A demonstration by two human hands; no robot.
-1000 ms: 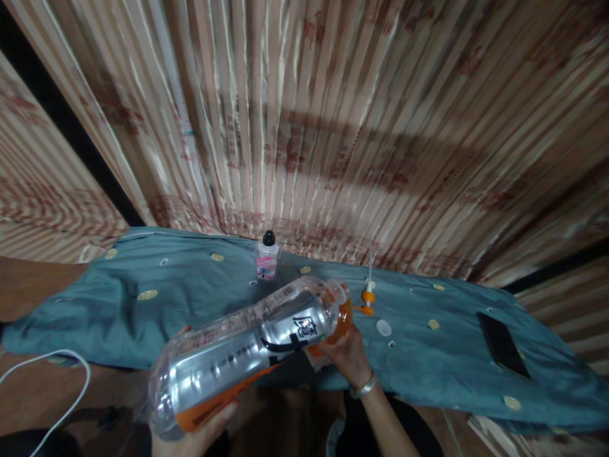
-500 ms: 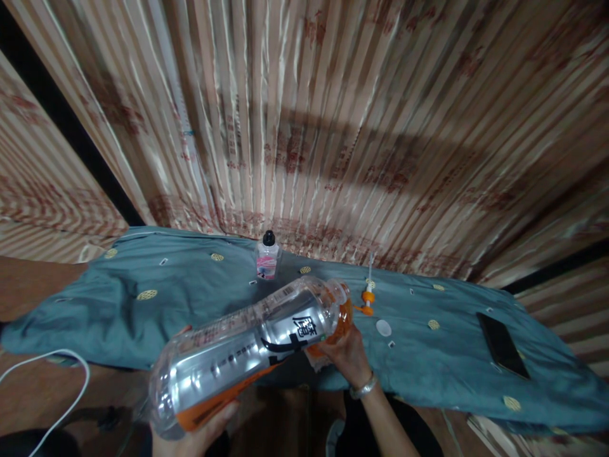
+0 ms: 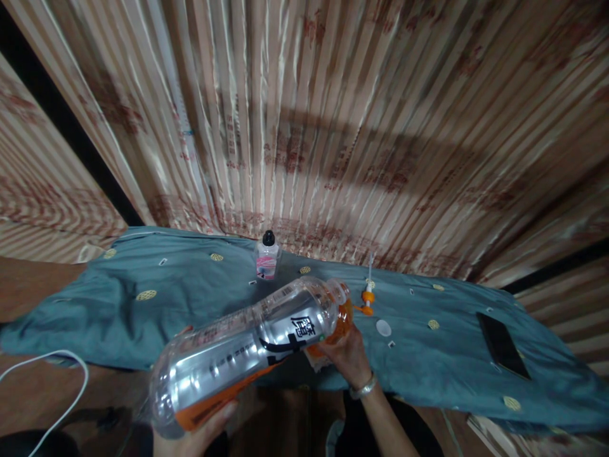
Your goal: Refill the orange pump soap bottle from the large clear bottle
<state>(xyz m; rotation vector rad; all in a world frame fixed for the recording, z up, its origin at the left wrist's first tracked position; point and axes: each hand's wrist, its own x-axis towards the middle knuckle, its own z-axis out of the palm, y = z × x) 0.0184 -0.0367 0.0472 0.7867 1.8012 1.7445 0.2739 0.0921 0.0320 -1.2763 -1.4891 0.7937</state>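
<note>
- Teal cloth (image 3: 190,304) dotted with small yellow round patches covers the worktop, which stands against a striped satin curtain (image 3: 304,127) in pink and tan.
- A big clear plastic bottle (image 3: 247,349) lies tilted across the near edge, its base toward the viewer and its open neck pointing away over the cloth. It has a silver label with black characters, and orange liquid pools along its lower side.
- The left hand (image 3: 200,431) cups the bottle's base from beneath, fingers curled against it.
- The right hand (image 3: 345,355), a bracelet at the wrist, is wrapped around the bottle's shoulder near the neck.
- A dark phone (image 3: 502,346) lies flat far to the right.
- A small bottle (image 3: 267,257) with a black cap and pink label stands upright by the curtain.
- An orange-and-white pump tube (image 3: 368,295) lies just past the neck.
- A white cap (image 3: 383,327) rests beside the right hand.
</note>
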